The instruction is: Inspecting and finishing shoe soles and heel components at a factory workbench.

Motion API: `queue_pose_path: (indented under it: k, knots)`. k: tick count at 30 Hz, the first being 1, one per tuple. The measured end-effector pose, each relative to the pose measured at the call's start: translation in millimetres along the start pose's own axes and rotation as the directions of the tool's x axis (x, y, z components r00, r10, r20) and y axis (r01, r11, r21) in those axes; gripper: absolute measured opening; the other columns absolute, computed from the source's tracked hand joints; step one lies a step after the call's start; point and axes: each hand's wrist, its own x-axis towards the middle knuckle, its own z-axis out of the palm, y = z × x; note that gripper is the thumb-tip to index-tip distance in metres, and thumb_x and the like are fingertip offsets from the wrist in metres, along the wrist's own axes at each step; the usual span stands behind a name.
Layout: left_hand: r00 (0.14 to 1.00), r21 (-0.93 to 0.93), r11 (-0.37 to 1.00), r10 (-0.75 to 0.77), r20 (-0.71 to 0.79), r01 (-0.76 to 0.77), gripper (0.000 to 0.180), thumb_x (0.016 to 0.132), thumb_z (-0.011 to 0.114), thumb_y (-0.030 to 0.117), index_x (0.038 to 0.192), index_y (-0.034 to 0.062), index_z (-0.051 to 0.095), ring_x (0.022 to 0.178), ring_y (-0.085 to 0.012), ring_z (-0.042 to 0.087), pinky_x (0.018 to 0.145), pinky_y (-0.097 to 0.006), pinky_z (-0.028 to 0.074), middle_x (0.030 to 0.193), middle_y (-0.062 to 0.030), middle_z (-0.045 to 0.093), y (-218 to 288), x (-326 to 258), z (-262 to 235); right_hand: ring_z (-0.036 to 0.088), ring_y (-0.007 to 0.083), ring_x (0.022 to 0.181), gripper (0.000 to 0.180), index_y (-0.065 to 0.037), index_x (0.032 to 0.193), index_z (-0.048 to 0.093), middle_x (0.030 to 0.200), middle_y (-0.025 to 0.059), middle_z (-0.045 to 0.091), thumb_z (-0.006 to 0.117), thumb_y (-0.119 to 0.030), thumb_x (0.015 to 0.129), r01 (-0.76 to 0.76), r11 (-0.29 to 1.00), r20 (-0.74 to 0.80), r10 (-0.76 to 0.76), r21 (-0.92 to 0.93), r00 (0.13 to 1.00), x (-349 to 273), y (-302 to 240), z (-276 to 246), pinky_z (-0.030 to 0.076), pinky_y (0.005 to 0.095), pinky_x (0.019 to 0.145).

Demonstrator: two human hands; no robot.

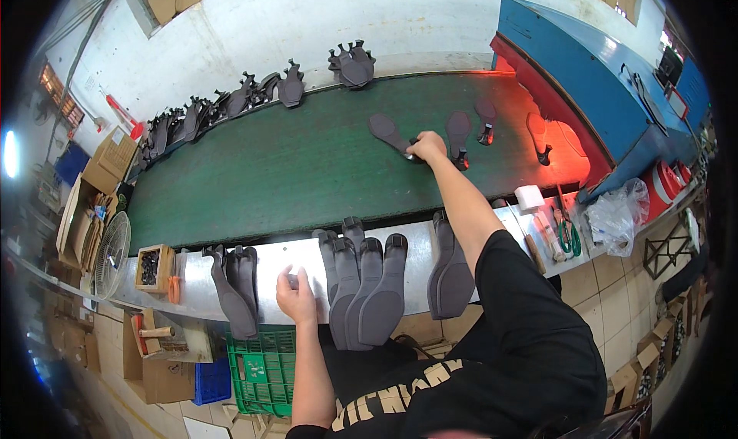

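Observation:
My right hand [427,145] reaches over the green conveyor belt [292,162] and is closed on the heel end of a dark grey shoe sole [387,130]. To its right on the belt lie two more heeled soles, one close by [458,131] and a smaller-looking one [485,116]. My left hand [297,297] is over the metal ledge [269,274], its fingers curled around a small dark bit I cannot make out. Just right of it a group of soles [382,293] overlaps on the ledge. Other soles rest to its left [234,285] and farther right [452,277].
Heeled soles [196,118] line the belt's far edge. At the right, a blue machine [573,70] casts red light on soles [550,139]. Green-handled scissors [567,235], a wooden box [155,268] of small black pieces and a fan [114,254] border the ledge. Below stands a green crate [263,370].

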Motion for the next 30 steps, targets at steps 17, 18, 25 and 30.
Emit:
queue_pose_path:
  k: [17,18,25,30]
  knots:
    - [0.844,-0.662,0.718,0.205,0.495,0.215,0.058,0.095,0.056,0.039,0.14,0.0032,0.05,0.116,-0.0213,0.057,0.097,-0.04,0.045,0.13,-0.0115,0.059,146,18,-68,0.06,0.0123,0.099,0.022,-0.002,0.107,0.069,0.105,0.0035,0.057,0.064,0.006,0.086,0.433,0.56,-0.059,-0.563,0.706,0.824,-280,46,-136,0.05,0.0264,0.086]
    - [0.751,-0.661,0.733,0.343,0.564,0.162,0.065,0.09,0.063,0.038,0.143,0.0026,0.047,0.123,-0.0232,0.054,0.101,-0.04,0.043,0.136,-0.0129,0.055,170,6,-64,0.06,0.012,0.099,0.022,-0.001,0.106,0.068,0.107,0.0036,0.056,0.063,0.007,0.086,0.454,0.553,-0.048,-0.597,0.699,0.801,-293,50,-130,0.05,0.0258,0.084]
    - [0.389,-0.538,0.782,0.623,0.678,-0.316,0.12,0.06,0.089,0.025,0.155,-0.0003,0.02,0.137,-0.0328,0.044,0.111,-0.041,0.037,0.157,-0.0178,0.032,193,-88,-23,0.058,0.0098,0.1,0.026,-0.001,0.11,0.066,0.11,0.0028,0.057,0.063,0.007,0.085,0.408,0.557,0.063,-0.642,0.723,0.764,-352,61,-74,0.048,0.0224,0.077]
    - [0.417,-0.44,0.894,0.369,0.83,0.085,0.12,0.063,0.088,0.022,0.156,-0.0021,0.016,0.129,-0.0295,0.051,0.111,-0.039,0.036,0.137,-0.0242,0.053,164,-116,-28,0.061,0.0092,0.096,0.028,0.0,0.114,0.066,0.101,0.0017,0.063,0.07,0.0,0.086,0.021,0.458,0.235,-0.494,0.889,0.837,-369,82,-31,0.05,0.023,0.083]
